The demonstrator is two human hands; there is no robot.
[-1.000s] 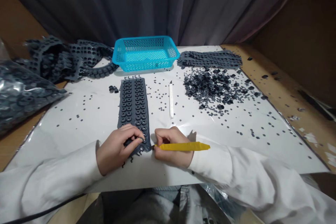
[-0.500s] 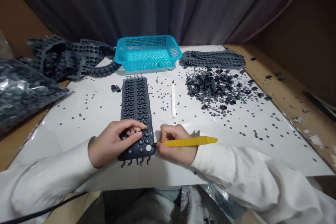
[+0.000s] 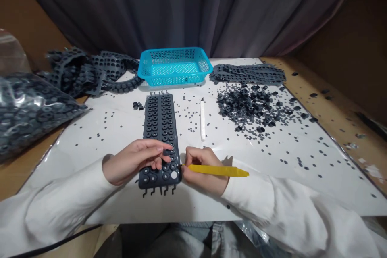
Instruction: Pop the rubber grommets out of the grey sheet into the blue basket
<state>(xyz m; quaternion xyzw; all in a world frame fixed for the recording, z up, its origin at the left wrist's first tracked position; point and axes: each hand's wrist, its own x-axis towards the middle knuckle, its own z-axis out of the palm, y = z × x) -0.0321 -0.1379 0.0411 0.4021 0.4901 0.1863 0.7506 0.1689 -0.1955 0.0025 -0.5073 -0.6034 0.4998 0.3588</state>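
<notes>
My left grip (image 3: 133, 161) is curled, fingertips pressing on a dark grey rubber strip of moulded rings (image 3: 160, 129); anything pinched beneath them is hidden. My right grip (image 3: 202, 171) pinches a flat yellow spatula (image 3: 220, 170), its tip just beside the strip's lower right corner, near a white disc (image 3: 174, 175).

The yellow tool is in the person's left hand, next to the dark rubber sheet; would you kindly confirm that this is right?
Not quite: the head view shows the yellow tool in the right hand, not the left. The rest stands: it is next to the dark rubber sheet.
</notes>
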